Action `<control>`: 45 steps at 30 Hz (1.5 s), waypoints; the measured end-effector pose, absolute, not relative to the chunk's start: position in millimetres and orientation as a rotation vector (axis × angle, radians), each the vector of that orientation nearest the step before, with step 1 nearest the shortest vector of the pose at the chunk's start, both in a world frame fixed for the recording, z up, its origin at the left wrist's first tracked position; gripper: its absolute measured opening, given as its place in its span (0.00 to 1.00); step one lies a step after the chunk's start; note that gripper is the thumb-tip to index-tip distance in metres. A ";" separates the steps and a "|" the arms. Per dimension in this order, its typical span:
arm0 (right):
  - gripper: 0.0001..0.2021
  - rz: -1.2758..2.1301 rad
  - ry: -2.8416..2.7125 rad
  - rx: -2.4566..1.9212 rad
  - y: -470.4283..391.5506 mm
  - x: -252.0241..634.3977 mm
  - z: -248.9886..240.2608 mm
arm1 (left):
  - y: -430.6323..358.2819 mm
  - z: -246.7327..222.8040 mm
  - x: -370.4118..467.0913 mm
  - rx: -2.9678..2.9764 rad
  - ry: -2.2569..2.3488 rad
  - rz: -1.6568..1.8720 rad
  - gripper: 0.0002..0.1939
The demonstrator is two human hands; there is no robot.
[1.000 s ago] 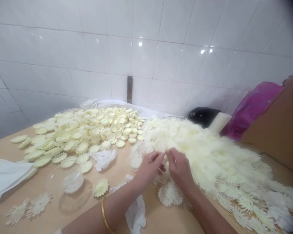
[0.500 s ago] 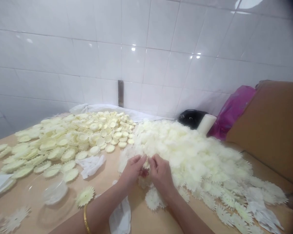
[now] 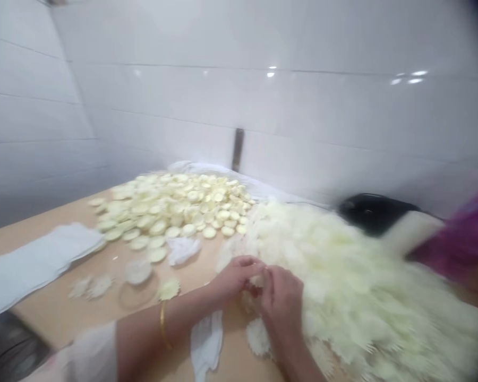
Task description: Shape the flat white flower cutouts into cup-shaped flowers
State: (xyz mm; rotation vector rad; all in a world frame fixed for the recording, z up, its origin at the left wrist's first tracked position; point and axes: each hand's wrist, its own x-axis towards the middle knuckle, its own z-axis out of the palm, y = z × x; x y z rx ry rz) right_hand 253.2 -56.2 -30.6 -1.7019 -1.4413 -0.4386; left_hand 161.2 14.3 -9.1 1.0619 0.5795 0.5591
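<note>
My left hand (image 3: 239, 277) and my right hand (image 3: 282, 297) meet over the table, fingertips pinched together on a small pale flower piece (image 3: 257, 280), partly hidden and blurred. A gold bangle circles my left wrist. Right of my hands spreads a large heap of thin, jagged pale-green petal discs (image 3: 354, 276). Behind and to the left lies a pile of thicker yellowish discs (image 3: 183, 204). One loose jagged disc (image 3: 169, 289) rests beside my left forearm, and another pale disc (image 3: 258, 337) lies just below my hands.
A clear round dish (image 3: 138, 272) stands left of my forearm. White tissues (image 3: 206, 339) lie near the front, and a white cloth (image 3: 43, 260) at the left. A black bag (image 3: 376, 212), a pale roll (image 3: 412, 233) and purple plastic (image 3: 462, 239) are at the back right.
The view has turned left and blurred, shifting the piles and my hands rightward in the picture. More of the white cloth and left wall shows. My hands remain together on the small piece.
</note>
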 end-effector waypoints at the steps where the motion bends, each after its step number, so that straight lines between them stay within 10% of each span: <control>1: 0.13 -0.467 -1.463 -1.704 -56.0 255.3 -31.8 | 15.0 -10.0 161.7 1.029 0.577 0.548 0.16; 45: 0.13 -0.307 -1.320 -1.693 -55.7 271.2 -24.5 | 31.5 -30.4 164.8 1.260 0.635 0.685 0.19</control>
